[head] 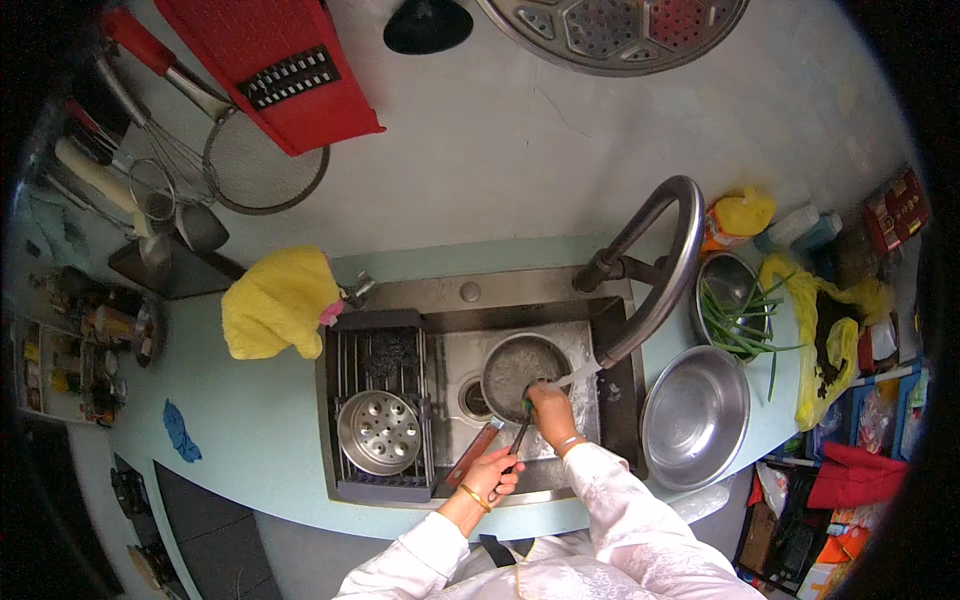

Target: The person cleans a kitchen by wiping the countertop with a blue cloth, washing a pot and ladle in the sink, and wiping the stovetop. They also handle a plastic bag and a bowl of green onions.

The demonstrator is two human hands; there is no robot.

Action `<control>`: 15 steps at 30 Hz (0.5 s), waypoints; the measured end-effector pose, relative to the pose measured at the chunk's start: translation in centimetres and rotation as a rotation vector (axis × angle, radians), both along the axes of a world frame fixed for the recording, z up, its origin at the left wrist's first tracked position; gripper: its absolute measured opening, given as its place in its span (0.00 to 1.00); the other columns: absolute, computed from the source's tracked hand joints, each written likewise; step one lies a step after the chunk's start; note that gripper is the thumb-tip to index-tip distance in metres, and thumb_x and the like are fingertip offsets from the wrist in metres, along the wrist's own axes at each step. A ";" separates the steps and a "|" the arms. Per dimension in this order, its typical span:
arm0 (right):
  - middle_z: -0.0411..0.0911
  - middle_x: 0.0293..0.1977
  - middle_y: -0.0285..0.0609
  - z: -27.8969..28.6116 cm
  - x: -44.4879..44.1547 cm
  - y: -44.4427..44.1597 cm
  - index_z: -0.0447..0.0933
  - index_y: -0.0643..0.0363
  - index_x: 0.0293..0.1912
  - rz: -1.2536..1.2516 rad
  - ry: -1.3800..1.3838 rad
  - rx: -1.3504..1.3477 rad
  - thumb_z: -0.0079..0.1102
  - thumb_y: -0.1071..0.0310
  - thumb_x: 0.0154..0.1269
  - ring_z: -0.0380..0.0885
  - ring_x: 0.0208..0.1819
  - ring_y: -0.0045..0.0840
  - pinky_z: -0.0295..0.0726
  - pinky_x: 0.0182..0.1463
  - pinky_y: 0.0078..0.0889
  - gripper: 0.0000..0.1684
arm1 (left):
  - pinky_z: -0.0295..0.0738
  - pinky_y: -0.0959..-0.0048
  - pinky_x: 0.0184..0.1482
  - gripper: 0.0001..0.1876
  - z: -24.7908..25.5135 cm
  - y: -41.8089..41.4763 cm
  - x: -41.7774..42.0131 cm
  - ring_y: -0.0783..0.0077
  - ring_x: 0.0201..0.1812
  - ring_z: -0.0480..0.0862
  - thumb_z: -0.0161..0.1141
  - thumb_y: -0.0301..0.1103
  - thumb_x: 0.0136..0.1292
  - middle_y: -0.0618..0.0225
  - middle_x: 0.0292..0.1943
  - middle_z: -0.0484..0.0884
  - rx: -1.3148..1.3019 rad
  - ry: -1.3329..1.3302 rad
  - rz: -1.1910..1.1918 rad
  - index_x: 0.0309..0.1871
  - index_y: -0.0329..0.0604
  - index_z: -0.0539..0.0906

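My left hand, with a gold bangle at the wrist, grips the dark handle of a slim utensil. Its far end runs up to my right hand, whose fingers close around it over the rim of a metal saucepan. A bit of green shows at those fingers, too small to name. Water streams from the curved faucet beside my right hand. The saucepan stands in the steel sink, next to the drain, its reddish-brown handle pointing towards my left hand.
A drying rack at the sink's left holds a perforated steamer pot. Right of the sink are a steel basin and a bowl with green onions. A yellow cloth and a blue cloth lie left.
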State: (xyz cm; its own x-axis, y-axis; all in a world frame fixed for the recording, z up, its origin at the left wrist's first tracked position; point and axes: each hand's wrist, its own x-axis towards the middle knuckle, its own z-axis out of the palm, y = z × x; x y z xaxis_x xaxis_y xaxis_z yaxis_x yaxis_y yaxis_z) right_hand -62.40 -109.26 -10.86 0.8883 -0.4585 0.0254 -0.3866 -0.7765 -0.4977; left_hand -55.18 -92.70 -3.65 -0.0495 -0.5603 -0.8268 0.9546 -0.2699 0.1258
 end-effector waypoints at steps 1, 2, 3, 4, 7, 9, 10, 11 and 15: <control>0.72 0.29 0.47 -0.3 -0.3 0.2 0.74 0.57 0.33 0.056 -0.037 0.055 0.49 0.75 0.49 0.72 0.39 0.40 0.72 0.42 0.36 0.08 | 0.53 0.86 0.10 0.08 -0.2 0.1 0.2 0.84 0.15 0.62 0.46 0.24 0.63 0.63 0.29 0.72 -0.001 -0.024 -0.003 0.44 0.37 0.66; 0.73 0.30 0.47 -0.4 -0.9 0.1 0.74 0.57 0.33 0.074 -0.009 0.076 0.51 0.76 0.47 0.73 0.39 0.40 0.72 0.42 0.37 0.09 | 0.52 0.86 0.10 0.06 -1.0 0.8 0.6 0.85 0.15 0.62 0.46 0.24 0.62 0.64 0.29 0.72 0.009 -0.008 -0.014 0.43 0.36 0.67; 0.73 0.31 0.47 0.1 -1.1 0.0 0.74 0.58 0.33 0.038 0.000 0.021 0.53 0.76 0.46 0.73 0.38 0.40 0.72 0.42 0.38 0.10 | 0.52 0.86 0.10 0.07 -0.9 0.9 0.7 0.85 0.15 0.62 0.46 0.24 0.62 0.64 0.29 0.72 0.008 -0.004 -0.022 0.43 0.36 0.67; 0.74 0.31 0.47 0.7 -1.1 -0.2 0.73 0.58 0.33 0.003 0.010 -0.035 0.54 0.77 0.44 0.73 0.38 0.40 0.72 0.42 0.39 0.11 | 0.52 0.86 0.11 0.07 -0.7 1.0 0.9 0.85 0.15 0.62 0.46 0.24 0.62 0.64 0.29 0.71 0.007 0.000 -0.031 0.44 0.36 0.67; 0.75 0.32 0.48 0.5 -0.2 -0.9 0.74 0.58 0.34 -0.027 -0.009 -0.071 0.56 0.78 0.41 0.74 0.37 0.42 0.72 0.42 0.41 0.14 | 0.53 0.86 0.11 0.13 0.5 -0.3 0.6 0.85 0.15 0.62 0.47 0.24 0.62 0.66 0.27 0.71 0.018 -0.052 -0.050 0.50 0.35 0.68; 0.75 0.31 0.49 -0.7 -0.8 0.3 0.75 0.58 0.35 -0.055 0.035 0.016 0.56 0.78 0.42 0.74 0.37 0.43 0.73 0.42 0.40 0.15 | 0.53 0.85 0.11 0.16 -0.1 -0.6 0.1 0.85 0.15 0.62 0.47 0.24 0.61 0.68 0.24 0.71 0.039 -0.109 -0.101 0.54 0.35 0.67; 0.75 0.33 0.51 -1.0 -1.1 0.2 0.74 0.58 0.35 -0.079 -0.153 0.134 0.56 0.78 0.42 0.74 0.39 0.43 0.72 0.43 0.38 0.15 | 0.55 0.83 0.12 0.21 -0.8 -0.1 -0.1 0.84 0.14 0.63 0.50 0.25 0.59 0.67 0.25 0.73 0.074 -0.267 -0.159 0.57 0.37 0.67; 0.76 0.33 0.51 -1.1 -1.7 -0.1 0.74 0.60 0.36 -0.181 -0.120 0.227 0.55 0.78 0.42 0.74 0.39 0.44 0.72 0.43 0.37 0.15 | 0.60 0.81 0.14 0.22 -1.3 0.1 0.0 0.80 0.16 0.67 0.51 0.26 0.58 0.65 0.27 0.75 0.077 -0.433 -0.250 0.58 0.39 0.68; 0.74 0.39 0.50 3.4 -2.6 -0.4 0.73 0.62 0.39 -0.543 -0.169 0.463 0.54 0.81 0.44 0.71 0.45 0.44 0.69 0.48 0.37 0.17 | 0.76 0.67 0.38 0.24 -2.6 1.5 0.9 0.60 0.35 0.81 0.54 0.28 0.52 0.52 0.41 0.79 0.066 -1.501 -0.712 0.56 0.45 0.71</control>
